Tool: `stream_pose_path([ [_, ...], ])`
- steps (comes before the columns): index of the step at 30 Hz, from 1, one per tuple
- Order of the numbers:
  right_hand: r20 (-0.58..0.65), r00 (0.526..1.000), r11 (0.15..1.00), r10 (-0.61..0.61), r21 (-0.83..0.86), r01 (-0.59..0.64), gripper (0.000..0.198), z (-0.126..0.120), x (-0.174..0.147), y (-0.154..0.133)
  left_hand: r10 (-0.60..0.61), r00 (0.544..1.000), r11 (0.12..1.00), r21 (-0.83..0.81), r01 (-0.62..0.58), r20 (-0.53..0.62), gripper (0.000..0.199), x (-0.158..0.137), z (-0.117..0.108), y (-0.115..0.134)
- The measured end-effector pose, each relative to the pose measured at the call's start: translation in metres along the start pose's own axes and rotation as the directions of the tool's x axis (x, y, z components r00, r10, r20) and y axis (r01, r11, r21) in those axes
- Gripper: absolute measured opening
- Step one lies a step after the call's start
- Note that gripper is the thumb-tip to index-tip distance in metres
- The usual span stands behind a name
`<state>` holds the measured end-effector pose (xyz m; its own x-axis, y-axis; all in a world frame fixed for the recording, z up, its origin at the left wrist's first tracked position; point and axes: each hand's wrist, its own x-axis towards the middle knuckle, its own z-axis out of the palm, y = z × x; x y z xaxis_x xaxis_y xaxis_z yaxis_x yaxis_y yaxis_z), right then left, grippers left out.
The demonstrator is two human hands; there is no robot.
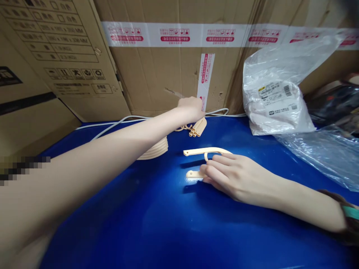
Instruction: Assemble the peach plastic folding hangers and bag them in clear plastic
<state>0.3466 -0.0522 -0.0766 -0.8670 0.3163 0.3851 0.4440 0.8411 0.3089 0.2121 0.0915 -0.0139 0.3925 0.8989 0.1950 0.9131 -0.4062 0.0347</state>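
at far left we have a printed box, with a white cable running along the back of the blue table. next comes a ribbed beige stack, partly hidden under our left forearm; nothing is fixed to the part of it we can see. our left hand is stretched out over the back, right at a beige bundle of narrow pieces – its fingertips are hidden, so we cannot tell whether they pinch any. just left of the bundle lie some curved bits, loose as far as we can see. nearer us is the beige frame, two arms with a curved piece between, pinched in our right hand, fingers and thumb drawn together. both its left ends show bare holes, so we judge the work to be early: stack, bundle and bits sit apart from the frame, all seemingly left to deal with – whether its covered side is joined, we cannot tell. farther right stands a white bag.
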Motion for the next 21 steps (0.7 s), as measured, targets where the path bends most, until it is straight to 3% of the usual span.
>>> stream_pose_path([
  [4, 0.045, 0.999, 0.999, 0.01, 0.034, -0.011, 0.03, -0.002, -0.002, 0.0, -0.035, 0.998, 0.998, -0.048, 0.038, 0.058, 0.047, 0.022, 0.016, 0.003],
  [12, 0.119, 0.991, 0.989, 0.058, 0.128, -0.074, 0.031, -0.001, -0.003, 0.0, -0.08, 0.992, 0.99, -0.106, 0.089, 0.094, 0.033, 0.028, 0.026, 0.0],
  [17, 0.138, 0.986, 0.982, 0.089, 0.154, -0.11, 0.035, -0.002, -0.005, 0.001, -0.086, 0.996, 0.985, -0.153, 0.08, -0.035, 0.032, 0.025, 0.001, -0.002],
  [21, 0.171, 0.977, 0.975, 0.128, 0.159, -0.155, 0.034, -0.002, -0.006, 0.003, 0.002, 0.99, 0.96, -0.276, -0.041, -0.142, 0.027, -0.013, -0.031, 0.004],
])
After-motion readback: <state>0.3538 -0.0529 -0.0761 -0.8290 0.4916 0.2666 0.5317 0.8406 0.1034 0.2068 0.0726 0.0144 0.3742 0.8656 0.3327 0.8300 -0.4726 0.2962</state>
